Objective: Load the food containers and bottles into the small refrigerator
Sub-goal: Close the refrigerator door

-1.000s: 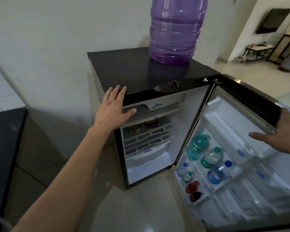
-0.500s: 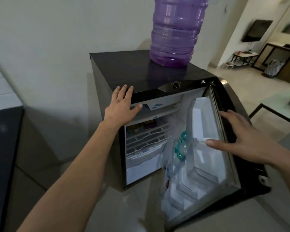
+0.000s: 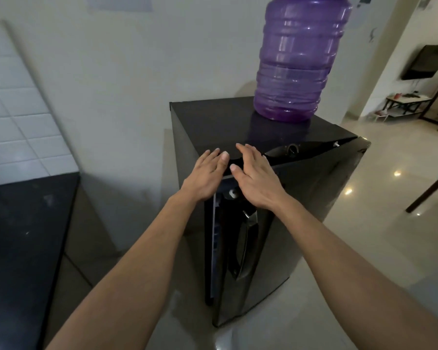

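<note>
The small black refrigerator stands on the pale floor against the wall. Its door is swung almost fully to, with only a thin gap left along the handle side. The bottles and containers inside are hidden behind it. My left hand lies flat on the front left corner of the fridge top, fingers spread, holding nothing. My right hand presses flat against the upper edge of the door just beside it, also holding nothing.
A large purple water jug stands on the back of the fridge top. A dark counter runs along the left under white tiles. Shiny floor opens to the right, with a table corner and a far room.
My right hand has swung the door from wide open to nearly closed and now rests on its top edge. My left hand stayed on the fridge top. The shelves and bottles have gone out of sight.
</note>
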Demonstrator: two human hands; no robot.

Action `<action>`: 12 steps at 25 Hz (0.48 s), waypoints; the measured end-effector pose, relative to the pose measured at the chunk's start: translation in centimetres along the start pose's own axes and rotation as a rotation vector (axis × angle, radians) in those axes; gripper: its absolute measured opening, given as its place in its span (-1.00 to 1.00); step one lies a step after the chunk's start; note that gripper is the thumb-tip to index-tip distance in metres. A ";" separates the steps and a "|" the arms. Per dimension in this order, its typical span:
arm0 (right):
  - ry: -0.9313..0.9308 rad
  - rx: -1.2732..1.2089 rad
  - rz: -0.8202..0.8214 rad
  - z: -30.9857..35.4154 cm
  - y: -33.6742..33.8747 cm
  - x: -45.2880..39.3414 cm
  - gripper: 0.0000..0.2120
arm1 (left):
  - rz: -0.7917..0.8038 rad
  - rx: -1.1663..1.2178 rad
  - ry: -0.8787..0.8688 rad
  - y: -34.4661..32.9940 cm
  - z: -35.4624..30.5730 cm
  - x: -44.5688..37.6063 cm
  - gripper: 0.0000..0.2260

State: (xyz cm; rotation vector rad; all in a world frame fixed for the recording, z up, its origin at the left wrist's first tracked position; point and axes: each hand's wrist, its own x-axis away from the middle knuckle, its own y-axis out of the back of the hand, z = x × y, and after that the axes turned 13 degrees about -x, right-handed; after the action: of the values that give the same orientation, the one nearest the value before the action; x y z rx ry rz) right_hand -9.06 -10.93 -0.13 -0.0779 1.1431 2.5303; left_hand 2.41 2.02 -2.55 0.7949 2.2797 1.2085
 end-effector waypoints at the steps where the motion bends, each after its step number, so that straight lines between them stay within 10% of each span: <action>1: 0.013 0.005 -0.016 0.2 -0.5 -1.2 -0.41 | -0.006 0.036 0.004 0.2 -0.1 0.1 -0.36; 12: 0.128 0.239 -0.146 -0.3 -3.4 -6.6 -0.58 | -0.047 0.087 -0.040 -0.4 0.8 0.0 -0.40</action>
State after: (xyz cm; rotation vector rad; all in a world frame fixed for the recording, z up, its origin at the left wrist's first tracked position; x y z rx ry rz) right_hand -1.76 -11.08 -1.47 -0.2554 1.4266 2.2720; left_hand 2.82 2.32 -3.32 0.7843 2.3187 1.0700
